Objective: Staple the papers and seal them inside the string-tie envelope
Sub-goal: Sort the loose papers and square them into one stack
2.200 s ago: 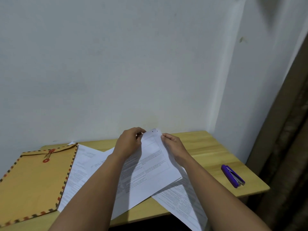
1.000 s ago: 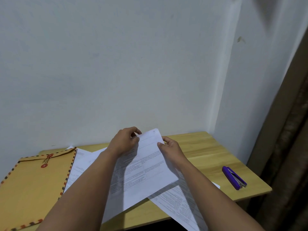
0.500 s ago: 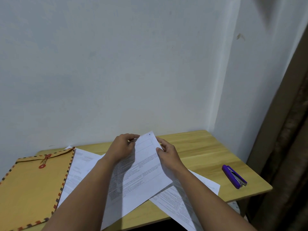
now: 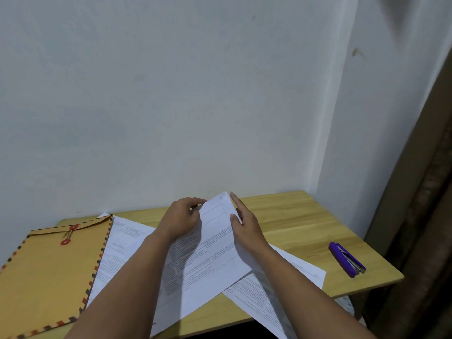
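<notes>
A printed white sheet lies tilted at the middle of the wooden table. My left hand pinches its top left corner. My right hand presses flat along its top right edge, thumb on the paper. More printed papers lie under it, one spilling over the near table edge, another to the left. The yellow string-tie envelope, with a striped border and red buttons, lies flat at the left. A purple stapler rests near the table's right edge.
The table stands against a white wall at the back and a white pillar at the right. A dark brown curtain or door hangs past the table's right edge. The near edge of the table drops into shadow.
Both hands have stayed on the top of the sheet and nudged its upper edge; the right hand's fingers have straightened along the edge. The envelope and the stapler have not moved.
</notes>
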